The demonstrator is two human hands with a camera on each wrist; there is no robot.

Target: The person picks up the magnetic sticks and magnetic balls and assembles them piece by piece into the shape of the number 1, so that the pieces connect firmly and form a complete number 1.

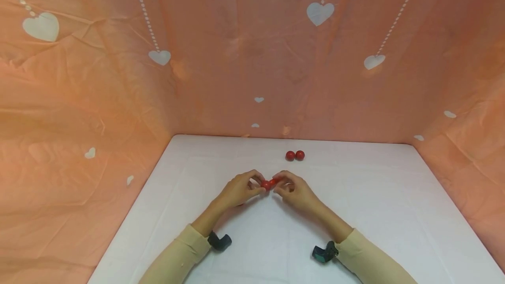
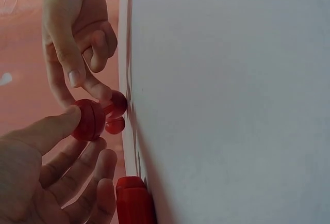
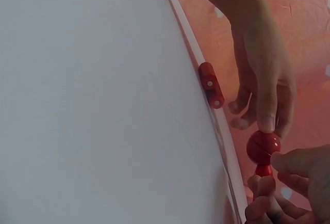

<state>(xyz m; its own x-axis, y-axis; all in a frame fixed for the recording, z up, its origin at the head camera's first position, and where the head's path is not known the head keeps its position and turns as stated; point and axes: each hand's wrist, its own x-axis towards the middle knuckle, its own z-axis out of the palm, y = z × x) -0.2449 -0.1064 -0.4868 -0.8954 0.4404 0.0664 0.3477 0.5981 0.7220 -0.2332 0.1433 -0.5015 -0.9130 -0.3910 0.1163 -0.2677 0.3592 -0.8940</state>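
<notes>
My left hand pinches a glossy red ball between thumb and fingertips, just above the white table; a thin seam line runs round the ball. From the right, my right hand holds a smaller red piece against the ball; fingers cover most of it, so its full shape is hidden. Behind both hands, two more red balls sit side by side on the table. Two red cylinders with pale round end spots lie near my left hand in the right wrist view; the head view does not show them.
The white table has its far edge against an orange cloth backdrop with white hearts. More of this cloth hangs on both sides. A dark wrist device sits on the left forearm and another device on the right.
</notes>
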